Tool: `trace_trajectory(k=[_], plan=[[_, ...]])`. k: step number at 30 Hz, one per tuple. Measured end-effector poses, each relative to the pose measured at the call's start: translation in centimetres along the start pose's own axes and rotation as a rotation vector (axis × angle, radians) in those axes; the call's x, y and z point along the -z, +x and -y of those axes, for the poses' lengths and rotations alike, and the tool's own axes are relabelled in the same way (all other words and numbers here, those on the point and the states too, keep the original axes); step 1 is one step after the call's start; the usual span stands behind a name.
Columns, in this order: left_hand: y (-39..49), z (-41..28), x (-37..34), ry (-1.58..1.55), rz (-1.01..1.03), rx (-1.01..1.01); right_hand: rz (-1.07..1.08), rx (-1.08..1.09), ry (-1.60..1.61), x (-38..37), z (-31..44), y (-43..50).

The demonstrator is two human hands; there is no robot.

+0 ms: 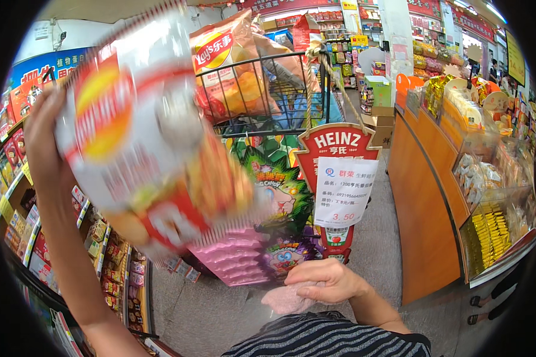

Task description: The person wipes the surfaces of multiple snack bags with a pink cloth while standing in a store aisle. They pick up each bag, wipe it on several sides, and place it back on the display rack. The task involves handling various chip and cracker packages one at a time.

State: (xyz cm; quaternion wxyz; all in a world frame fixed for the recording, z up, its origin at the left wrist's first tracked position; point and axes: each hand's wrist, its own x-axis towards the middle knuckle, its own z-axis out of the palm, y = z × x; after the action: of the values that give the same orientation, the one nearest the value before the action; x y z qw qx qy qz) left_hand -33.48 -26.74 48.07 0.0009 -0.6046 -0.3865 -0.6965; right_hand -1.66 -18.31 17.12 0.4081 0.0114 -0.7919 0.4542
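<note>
My left hand [47, 120] is raised at the left and holds a large white and red bag of Lay's chips [138, 129] by its side edge; the bag is blurred and its far side hides some of my fingers. Low in the middle, my right hand [324, 281] grips a pink cloth [290, 298] close to my striped shirt. Behind the held bag, an orange Lay's bag [230, 71] and other snack bags fill a black wire basket [268, 96]. A red Heinz sign [337, 139] with a white price paper [345, 192] hangs from the basket by a rope.
Popping candy packs [277, 178] hang below the basket. Shelves of packaged snacks [111, 259] run along the left. A wooden display counter [429, 201] with bins of wrapped snacks stands at the right. A cardboard box [382, 125] is farther down the aisle. Another person's feet [480, 308] show at lower right.
</note>
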Motion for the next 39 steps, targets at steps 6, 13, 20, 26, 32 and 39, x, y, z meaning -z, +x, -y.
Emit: trace_trajectory(k=[6,13,20,26,32,39], plan=[[17.2,-2.3,2.0,-0.074,-0.172,-0.178,0.04,-0.026,0.041,1.5,0.0,-2.2],[19.5,1.8,-13.6,-0.129,-0.401,-0.278,-0.036,-0.122,0.011,3.9,0.1,-4.7],[16.8,8.7,-19.1,0.091,-0.417,-0.277,-0.009,-0.107,0.004,5.0,-0.4,-5.8],[15.7,9.2,-19.9,0.115,-0.382,-0.311,0.023,-0.156,0.034,5.4,-0.7,-5.8],[11.0,10.3,-21.6,0.4,0.01,-0.106,0.062,-0.196,0.04,5.4,-1.0,-5.7],[8.7,7.2,-18.5,0.495,0.089,0.084,0.118,-0.233,0.073,4.1,-0.9,-4.8]])
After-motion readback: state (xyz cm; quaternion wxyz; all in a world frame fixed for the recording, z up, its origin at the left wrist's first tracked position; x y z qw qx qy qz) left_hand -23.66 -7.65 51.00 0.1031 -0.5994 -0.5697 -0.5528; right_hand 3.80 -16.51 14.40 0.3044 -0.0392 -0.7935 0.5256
